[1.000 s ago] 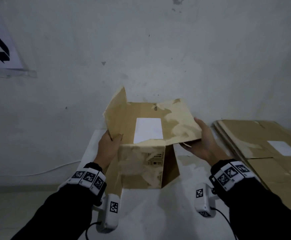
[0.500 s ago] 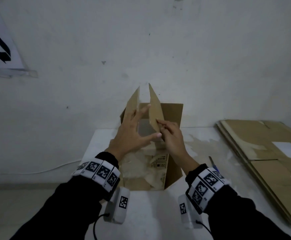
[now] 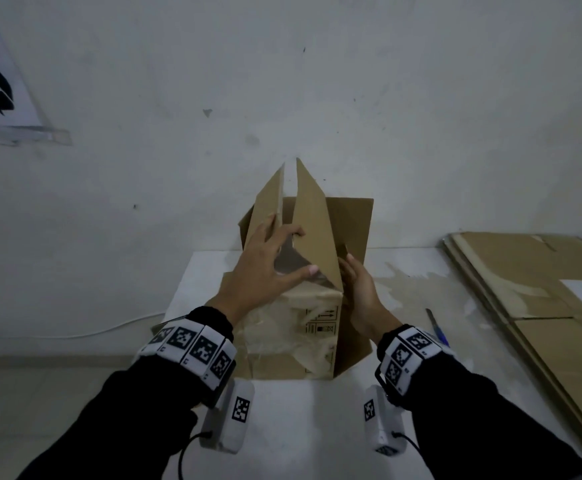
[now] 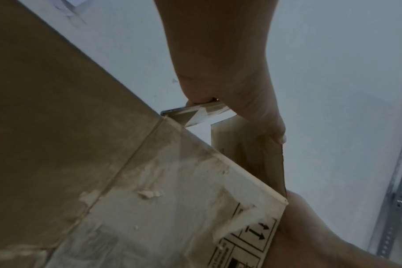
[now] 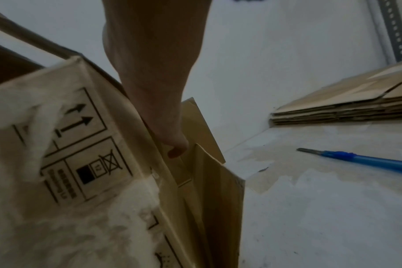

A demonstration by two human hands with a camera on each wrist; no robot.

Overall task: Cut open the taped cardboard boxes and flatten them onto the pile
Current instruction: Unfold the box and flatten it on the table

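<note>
A brown cardboard box (image 3: pixel 293 327) with torn tape marks stands on the white table (image 3: pixel 317 427), its top flaps raised almost upright. My left hand (image 3: pixel 268 261) is spread over the opening: its fingers lie against the left flap (image 3: pixel 270 199) and the thumb touches the base of the right flap (image 3: pixel 312 220). My right hand (image 3: pixel 358 289) lies flat against the box's right side, fingers pointing up behind the right flap. In the right wrist view a fingertip (image 5: pixel 176 151) presses into the fold beside the box (image 5: pixel 80 145). The left wrist view shows my left hand (image 4: pixel 230 101) over a flap edge.
A blue utility knife (image 3: pixel 436 327) (image 5: pixel 367 161) lies on the table right of the box. The pile of flattened cardboard (image 3: pixel 531 292) (image 5: pixel 344 108) sits at the far right. A wall stands close behind; a white cable (image 3: pixel 75 336) runs along the left.
A second ago both hands held the flaps spread wide. The flaps now stand upright, and my right hand has moved from the right flap's front edge to the box's right side.
</note>
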